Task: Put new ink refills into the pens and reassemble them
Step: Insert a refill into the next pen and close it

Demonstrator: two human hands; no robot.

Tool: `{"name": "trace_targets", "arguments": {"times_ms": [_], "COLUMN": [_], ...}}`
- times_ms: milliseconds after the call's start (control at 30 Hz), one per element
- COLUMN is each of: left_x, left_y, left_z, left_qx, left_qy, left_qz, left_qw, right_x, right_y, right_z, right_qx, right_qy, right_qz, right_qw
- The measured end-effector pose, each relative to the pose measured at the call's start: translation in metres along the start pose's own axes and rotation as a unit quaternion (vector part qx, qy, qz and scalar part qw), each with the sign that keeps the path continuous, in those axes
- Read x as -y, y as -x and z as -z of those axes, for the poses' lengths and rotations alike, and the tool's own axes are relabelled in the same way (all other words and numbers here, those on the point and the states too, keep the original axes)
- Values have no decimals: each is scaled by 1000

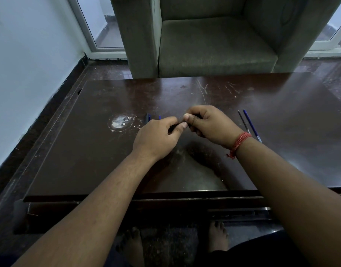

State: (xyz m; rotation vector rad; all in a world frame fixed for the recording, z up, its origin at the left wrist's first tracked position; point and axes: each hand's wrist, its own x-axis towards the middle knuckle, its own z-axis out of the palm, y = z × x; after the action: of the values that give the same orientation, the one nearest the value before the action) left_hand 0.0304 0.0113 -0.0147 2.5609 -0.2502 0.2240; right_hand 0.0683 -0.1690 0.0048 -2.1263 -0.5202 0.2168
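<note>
Over the middle of the dark brown table [88, 160], my left hand [156, 137] and my right hand [210, 124] meet and both pinch a dark pen [174, 126], mostly hidden by the fingers. Which pen part each hand grips is unclear. Two thin ink refills lie side by side on the table right of my right hand: a dark one [243, 121] and a blue one [251, 125]. Just behind my left hand, blue pen parts [148, 118] peek out, along with a small blue tip [159, 116].
A whitish worn spot [120, 122] marks the table to the left. A grey-green armchair [214, 45] stands right behind the table's far edge. A white wall runs along the left. My bare feet [218, 237] show below the table's near edge.
</note>
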Motion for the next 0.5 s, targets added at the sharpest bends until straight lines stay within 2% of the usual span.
{"name": "trace_targets", "arguments": {"times_ms": [100,200,267,367,433,500], "left_x": [2,9,13,12,10,10], "left_y": [0,1,0,0,0,0], "left_z": [0,1,1,-1,-2,-3], "left_qx": [-7,-28,-43,-46,-43,-46], "left_qy": [6,24,24,41,50,46], "left_qz": [11,33,45,51,49,47], "left_qw": [1000,999,998,997,997,997], "right_x": [-3,-11,-18,-23,-23,-20], "right_y": [1,-4,-5,-4,-4,-6], "right_z": [0,7,9,-4,-15,-23], "right_qx": [-47,-193,-243,-180,-151,-154], "right_qy": [-39,-131,-90,117,182,212], "right_qz": [-17,-66,-88,-98,-92,-84], "right_qw": [998,970,962,972,967,961]}}
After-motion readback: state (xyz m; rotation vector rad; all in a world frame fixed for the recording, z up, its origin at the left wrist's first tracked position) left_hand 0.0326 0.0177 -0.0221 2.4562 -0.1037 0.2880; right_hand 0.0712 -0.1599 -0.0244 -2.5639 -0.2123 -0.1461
